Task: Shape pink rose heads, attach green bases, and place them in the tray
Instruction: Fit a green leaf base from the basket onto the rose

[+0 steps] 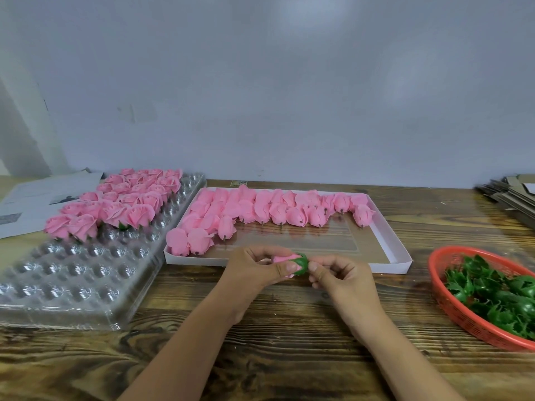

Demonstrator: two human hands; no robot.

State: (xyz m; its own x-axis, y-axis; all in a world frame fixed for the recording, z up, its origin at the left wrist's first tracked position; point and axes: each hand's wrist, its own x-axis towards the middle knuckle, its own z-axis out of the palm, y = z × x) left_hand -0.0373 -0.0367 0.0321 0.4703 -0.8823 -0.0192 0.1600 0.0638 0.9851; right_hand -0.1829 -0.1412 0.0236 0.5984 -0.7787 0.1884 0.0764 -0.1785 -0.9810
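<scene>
My left hand (254,270) grips a pink rose head (280,259) above the wooden table, fingers curled round it. A green base (301,264) sits on the rose's right end. My right hand (337,274) touches that base with thumb and curled fingers. The clear plastic tray (72,282) lies at the left, with several finished pink roses (115,204) in its far rows. A white cardboard box (390,250) in the middle holds several unshaped pink rose heads (260,211) with short stems.
A red mesh basket (463,316) of green bases (498,293) stands at the right edge. Papers (43,195) lie at the far left, stacked cardboard (512,195) at the far right. A grey wall closes the back.
</scene>
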